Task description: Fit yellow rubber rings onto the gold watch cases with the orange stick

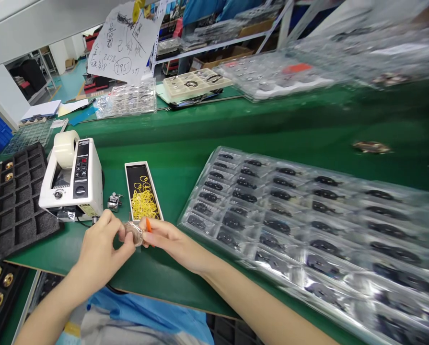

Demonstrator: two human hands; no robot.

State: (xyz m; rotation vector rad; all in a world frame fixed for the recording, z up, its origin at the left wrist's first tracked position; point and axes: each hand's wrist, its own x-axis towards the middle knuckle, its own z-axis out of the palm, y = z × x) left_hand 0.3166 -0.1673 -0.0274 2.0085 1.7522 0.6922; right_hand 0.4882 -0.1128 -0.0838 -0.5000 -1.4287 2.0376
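Our L hand (104, 242) pinches the round metal pc (134, 233); our R hand (166, 238) pinches an orange tool (149, 227) at its edge. Pc's prob. mid-work, not set down. Yellow rings (142, 203) boxed beyond; foam tray (24, 215) at L part-filled.

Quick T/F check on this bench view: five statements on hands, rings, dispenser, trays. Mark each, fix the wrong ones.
1. The left hand and right hand both hold the round metal part. True.
2. The yellow rings lie in the black foam tray. False: they are in the narrow white box.
3. The black foam tray is to the left of the tape dispenser. True.
4. The tape dispenser's display is dark. False: it shows lit red digits.
5. The clear plastic tray of black parts is to the right of the white box. True.
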